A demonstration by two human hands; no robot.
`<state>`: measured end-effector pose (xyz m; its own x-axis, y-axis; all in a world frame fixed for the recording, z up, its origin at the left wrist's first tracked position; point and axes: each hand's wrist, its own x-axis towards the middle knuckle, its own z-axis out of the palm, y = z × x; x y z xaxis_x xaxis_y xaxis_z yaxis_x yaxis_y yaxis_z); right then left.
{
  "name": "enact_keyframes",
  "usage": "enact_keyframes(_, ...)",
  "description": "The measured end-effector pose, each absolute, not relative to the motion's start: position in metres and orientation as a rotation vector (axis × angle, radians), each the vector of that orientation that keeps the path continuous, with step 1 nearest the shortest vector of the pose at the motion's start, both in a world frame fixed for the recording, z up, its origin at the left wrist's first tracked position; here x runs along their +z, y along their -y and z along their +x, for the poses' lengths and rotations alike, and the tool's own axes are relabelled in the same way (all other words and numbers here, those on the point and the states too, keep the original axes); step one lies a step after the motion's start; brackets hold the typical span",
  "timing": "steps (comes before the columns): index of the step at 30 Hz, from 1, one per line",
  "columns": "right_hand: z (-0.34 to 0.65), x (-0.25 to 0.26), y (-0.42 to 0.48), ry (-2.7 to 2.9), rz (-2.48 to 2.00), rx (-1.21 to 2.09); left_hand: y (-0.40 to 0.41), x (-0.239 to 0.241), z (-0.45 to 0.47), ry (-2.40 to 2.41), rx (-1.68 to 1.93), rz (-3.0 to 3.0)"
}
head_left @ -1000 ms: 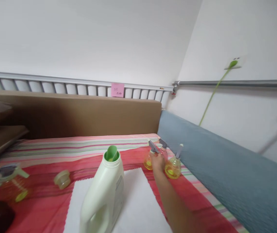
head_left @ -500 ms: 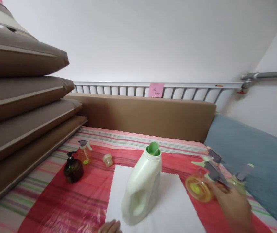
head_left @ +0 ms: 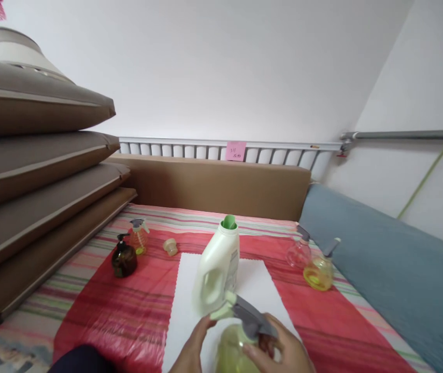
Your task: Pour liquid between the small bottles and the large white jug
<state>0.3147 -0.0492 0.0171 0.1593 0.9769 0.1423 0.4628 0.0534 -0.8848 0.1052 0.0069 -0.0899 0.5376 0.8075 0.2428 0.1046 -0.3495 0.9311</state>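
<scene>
A spray bottle (head_left: 234, 347) with yellow-green liquid and a grey and pale green trigger head is close in front of me, over the white cloth (head_left: 260, 274). My right hand (head_left: 279, 349) is closed round its neck, just under the head. On its other side my left hand (head_left: 194, 344) grips it, a fingertip at the pale green trigger; the lower frame edge cuts off part of this hand. Just behind stands a white detergent jug (head_left: 215, 269), upright on the cloth, with a green spout in its uncapped mouth.
At left stand a dark pump bottle (head_left: 124, 259) and a clear spray bottle (head_left: 139, 238), near a small translucent cap (head_left: 170, 247). A pink spray bottle (head_left: 299, 253) and a yellow-liquid spray bottle (head_left: 319, 272) stand at right. Stacked cushions (head_left: 42, 155) border the left.
My right hand has brought the spray bottle from the right side to the front of the cloth. My left hand has come up to it. The view has turned rightward.
</scene>
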Motion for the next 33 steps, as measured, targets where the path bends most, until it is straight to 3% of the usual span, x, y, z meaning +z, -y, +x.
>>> enact_keyframes(5,0.250,0.046,0.053,1.447,-1.408,0.820,0.024,-0.027,0.113,-0.832,0.997,1.641)
enact_keyframes(8,0.233,0.049,0.053,1.418,-1.363,0.868,0.032,-0.019,0.105,-1.019,1.120,1.743)
enact_keyframes(18,0.243,0.036,0.059,1.180,-1.123,0.979,0.031,-0.009,0.100,-0.975,1.187,1.698)
enact_keyframes(20,0.248,0.025,0.064,0.981,-1.074,1.135,0.029,-0.001,0.099,-0.964,1.175,1.666)
enact_keyframes(24,0.248,-0.012,0.073,0.681,-0.748,1.943,0.031,0.017,0.099,-0.854,1.182,1.664)
enact_keyframes(26,0.245,-0.031,0.074,0.610,-0.510,2.177,0.033,0.026,0.099,-0.782,1.158,1.619)
enact_keyframes(33,0.236,-0.035,0.079,0.521,-0.317,2.145,0.034,0.056,0.095,-0.607,1.051,1.479)
